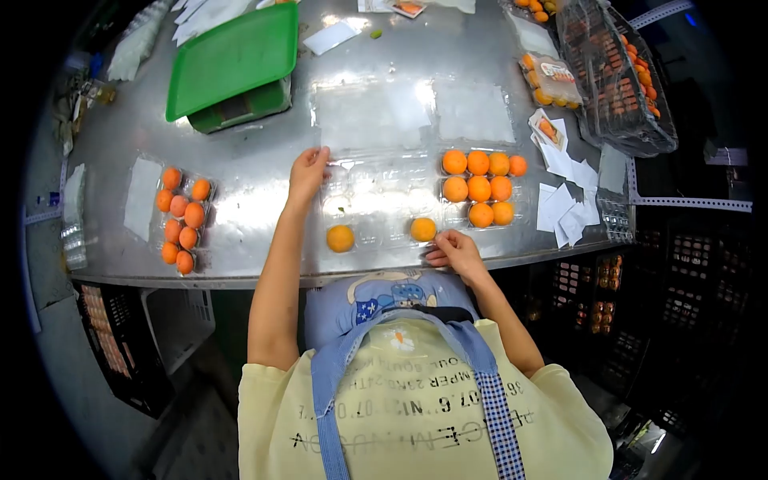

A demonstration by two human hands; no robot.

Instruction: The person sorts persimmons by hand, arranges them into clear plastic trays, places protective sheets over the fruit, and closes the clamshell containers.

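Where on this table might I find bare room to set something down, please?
The table shows bare metal between the leftmost fruit pack and the left hand, nearer than the green tray. At right it is crowded by the fuller orange pack, loose papers and the right hand.

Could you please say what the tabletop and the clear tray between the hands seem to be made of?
The tabletop looks like dull-sheened metal, probably steel, with blurred grey reflections. The clear tray looks like thin, glossy plastic: it glints and the table shows through.

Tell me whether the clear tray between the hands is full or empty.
Nearly empty: the tray holds just two oranges, both along its near side.
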